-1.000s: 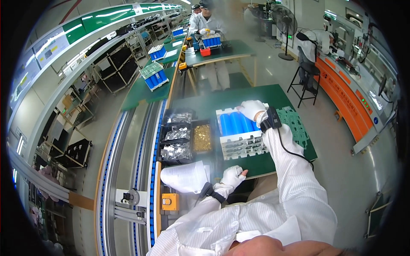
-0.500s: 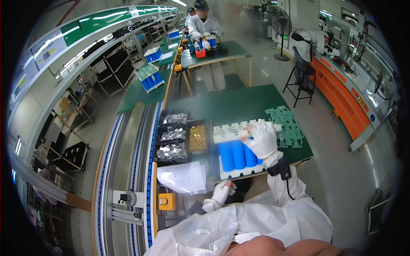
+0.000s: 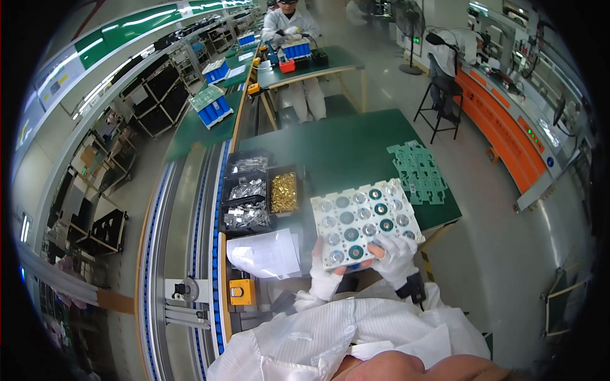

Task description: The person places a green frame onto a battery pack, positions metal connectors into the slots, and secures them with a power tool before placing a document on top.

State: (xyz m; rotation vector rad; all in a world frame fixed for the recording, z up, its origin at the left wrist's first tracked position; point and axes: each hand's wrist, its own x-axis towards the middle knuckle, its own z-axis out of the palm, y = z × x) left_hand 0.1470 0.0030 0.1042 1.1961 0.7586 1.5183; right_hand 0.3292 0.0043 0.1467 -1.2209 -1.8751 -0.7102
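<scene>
A battery pack (image 3: 365,219) has its white cell holder facing up, with rows of round cell ends in it, some ringed in dark green. At its near left corner my left hand (image 3: 325,274) is closed on the edge, fingertips curling underneath. My right hand (image 3: 393,259), in a white fingerless glove, grips the near edge with its thumb over the top. The blue cells under the holder are almost wholly hidden. Beyond the right edge of the pack lie green insulating sheets (image 3: 416,171) with cut-outs.
Left of the pack stand black bins with silver metal pieces (image 3: 246,189) and a bin of brass-coloured parts (image 3: 284,192). Paper sheets (image 3: 264,254) and a yellow button box (image 3: 241,292) lie nearer. A conveyor (image 3: 190,241) runs along the left. A co-worker (image 3: 291,32) stands at the far table.
The pack has turned from showing its blue cells sideways to showing its holder face. My right hand has moved from its top to the near edge; my left hand has risen onto the corner.
</scene>
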